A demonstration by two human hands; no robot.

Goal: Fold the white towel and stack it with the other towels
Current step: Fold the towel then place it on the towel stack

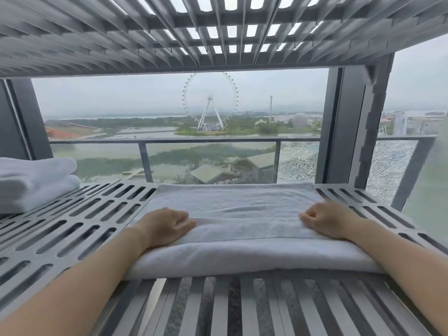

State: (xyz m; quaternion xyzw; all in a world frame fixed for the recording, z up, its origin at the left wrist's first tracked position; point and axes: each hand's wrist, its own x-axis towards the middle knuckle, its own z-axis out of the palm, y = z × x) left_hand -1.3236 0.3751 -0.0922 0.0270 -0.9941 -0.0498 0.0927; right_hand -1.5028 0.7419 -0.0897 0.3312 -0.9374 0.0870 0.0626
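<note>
The white towel (242,214) lies partly folded on the grey slotted shelf (80,226), its near part doubled over into a thick layer. My left hand (167,226) rests on the left end of the folded edge, fingers curled onto the cloth. My right hand (327,219) sits on the right end of the same edge, fingers curled in. Whether either hand pinches the cloth or only presses on it is unclear. Two folded white towels (34,183) are stacked at the far left of the shelf.
Another slotted shelf (194,32) hangs close overhead. A grey upright post (344,127) stands at the back right. Behind the shelf is a window with a balcony railing (213,141). Slats of a lower level (242,311) show below the near edge.
</note>
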